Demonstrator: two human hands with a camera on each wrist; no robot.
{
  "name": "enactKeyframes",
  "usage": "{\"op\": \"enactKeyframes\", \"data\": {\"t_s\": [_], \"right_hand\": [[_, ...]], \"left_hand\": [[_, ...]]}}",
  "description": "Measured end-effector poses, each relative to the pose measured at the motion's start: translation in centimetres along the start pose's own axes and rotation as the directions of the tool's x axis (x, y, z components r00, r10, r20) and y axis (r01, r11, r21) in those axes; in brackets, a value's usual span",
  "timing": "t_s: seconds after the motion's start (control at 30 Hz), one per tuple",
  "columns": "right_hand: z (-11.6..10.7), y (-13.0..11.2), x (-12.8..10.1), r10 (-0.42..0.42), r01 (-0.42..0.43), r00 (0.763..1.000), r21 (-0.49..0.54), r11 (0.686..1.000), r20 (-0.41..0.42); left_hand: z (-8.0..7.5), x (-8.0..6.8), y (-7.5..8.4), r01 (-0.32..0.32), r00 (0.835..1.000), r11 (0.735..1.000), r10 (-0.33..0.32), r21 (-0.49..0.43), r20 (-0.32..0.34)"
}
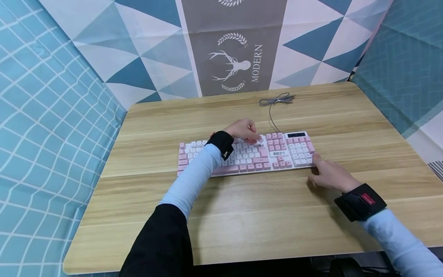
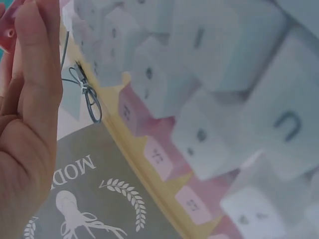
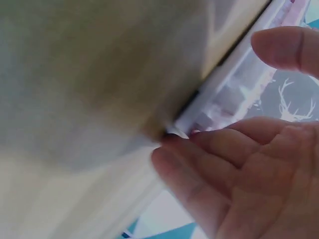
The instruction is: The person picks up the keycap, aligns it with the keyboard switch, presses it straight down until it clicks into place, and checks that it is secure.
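While the left hand [image 1: 245, 130] reaches over the key rows with fingers curled, seemingly pinching a small white keycap [image 1: 258, 139], any lift should go straight up, not sideways. Its forearm crosses the keyboard [image 1: 294, 154], wrist raised. At the near right corner the right hand [image 1: 328, 175] braces the frame with relaxed fingertips, so steady pressure there helps. Behind, the cable [image 1: 275, 102] lies coiled on the wooden table [image 1: 242, 215].
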State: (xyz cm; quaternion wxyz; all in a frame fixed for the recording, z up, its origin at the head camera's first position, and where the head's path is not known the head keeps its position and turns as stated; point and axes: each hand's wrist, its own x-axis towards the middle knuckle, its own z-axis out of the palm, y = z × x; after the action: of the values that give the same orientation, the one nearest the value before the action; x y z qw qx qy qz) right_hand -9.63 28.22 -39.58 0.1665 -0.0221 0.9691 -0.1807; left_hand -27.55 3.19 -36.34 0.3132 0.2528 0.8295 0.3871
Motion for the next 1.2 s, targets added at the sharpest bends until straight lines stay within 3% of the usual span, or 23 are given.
{"op": "enactKeyframes", "data": {"t_s": [0.1, 0.17, 0.27, 0.37, 0.43, 0.57, 0.7, 0.97, 1.07, 1.2], "right_hand": [[-0.4, -1.4, 0.1, -0.011, 0.002, 0.994, -0.085, 0.996, -0.108], [-0.6, -2.6, 0.5, -0.063, 0.033, 0.976, -0.141, 0.989, -0.209], [-0.3, -4.7, 1.9, -0.243, 0.184, 0.912, -0.199, 0.963, -0.330], [0.5, -6.2, 3.8, -0.416, 0.362, 0.843, -0.211, 0.908, -0.342], [1.0, -7.0, 5.0, -0.465, 0.411, 0.824, -0.222, 0.884, -0.324], [1.8, -7.8, 6.4, -0.456, 0.393, 0.841, -0.252, 0.884, -0.291], [1.9, -8.0, 7.0, -0.443, 0.378, 0.854, -0.259, 0.889, -0.273], [1.4, -7.7, 7.2, -0.439, 0.364, 0.867, -0.303, 0.881, -0.235], [1.3, -7.6, 7.2, -0.434, 0.364, 0.872, -0.294, 0.884, -0.225], [1.3, -7.7, 7.2, -0.435, 0.367, 0.875, -0.294, 0.882, -0.213]], "left_hand": [[0.2, 0.0, -0.2, 0.010, 1.000, 0.999, -0.010, -0.051, -0.014], [0.4, 0.0, -0.3, 0.006, 0.999, 0.999, -0.007, -0.033, -0.037], [0.8, 0.1, -0.4, -0.008, 0.995, 0.994, 0.020, 0.114, -0.098], [1.4, 0.2, -0.3, -0.012, 0.983, 0.941, 0.072, 0.338, -0.167], [1.9, 0.3, -0.1, 0.010, 0.973, 0.884, 0.099, 0.467, -0.207], [2.9, 0.2, 0.3, 0.095, 0.958, 0.790, 0.092, 0.606, -0.270], [3.3, -0.1, 0.5, 0.147, 0.950, 0.724, 0.086, 0.674, -0.300], [3.3, -0.7, 0.2, 0.089, 0.936, 0.639, 0.210, 0.764, -0.284], [3.4, -0.9, 0.1, 0.096, 0.933, 0.621, 0.217, 0.778, -0.288], [3.7, -1.2, 0.5, 0.088, 0.933, 0.619, 0.224, 0.780, -0.283]]}}
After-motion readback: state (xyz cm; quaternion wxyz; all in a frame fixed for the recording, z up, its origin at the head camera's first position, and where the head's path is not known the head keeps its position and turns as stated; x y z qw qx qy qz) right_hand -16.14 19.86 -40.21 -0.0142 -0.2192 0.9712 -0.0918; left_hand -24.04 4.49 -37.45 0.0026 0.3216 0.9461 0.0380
